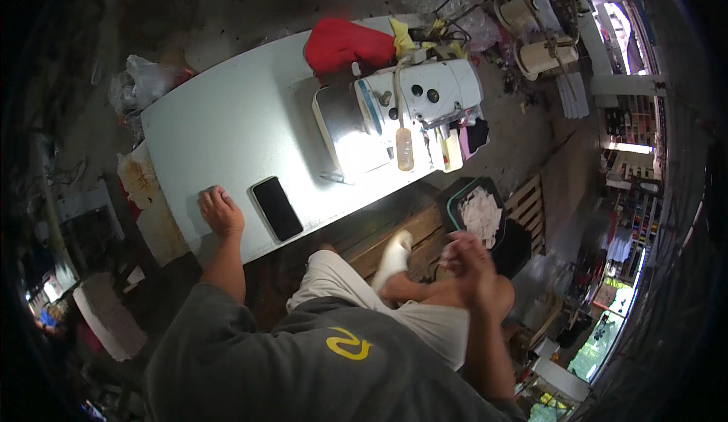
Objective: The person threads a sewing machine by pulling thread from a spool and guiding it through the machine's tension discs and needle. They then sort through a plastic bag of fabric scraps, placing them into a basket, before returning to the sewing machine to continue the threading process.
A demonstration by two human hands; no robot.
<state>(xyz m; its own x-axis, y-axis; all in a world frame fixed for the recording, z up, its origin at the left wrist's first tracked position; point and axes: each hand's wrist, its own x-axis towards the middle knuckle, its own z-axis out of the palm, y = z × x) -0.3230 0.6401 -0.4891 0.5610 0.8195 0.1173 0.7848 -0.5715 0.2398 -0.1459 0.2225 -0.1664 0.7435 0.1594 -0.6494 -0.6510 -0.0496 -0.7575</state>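
Resting flat and empty, the left hand (221,211) is pressing the white worktop (227,119) beside a black slab phone (277,208); the blurred right hand (472,264) is seemingly gripping nothing by the knee. Steadying that lean would help.

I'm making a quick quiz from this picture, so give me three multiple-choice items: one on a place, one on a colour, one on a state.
1. Where does the left hand rest?
A. on the table beside the phone
B. on the sewing machine
C. in the bin

2. What colour is the cloth behind the sewing machine?
A. blue
B. red
C. green

3. How is the phone's screen?
A. lit
B. cracked
C. dark

Answers: 1 A, the hand lies flat on the white top just left of the phone. 2 B, the bundle is plainly red. 3 C, the screen shows plain black.
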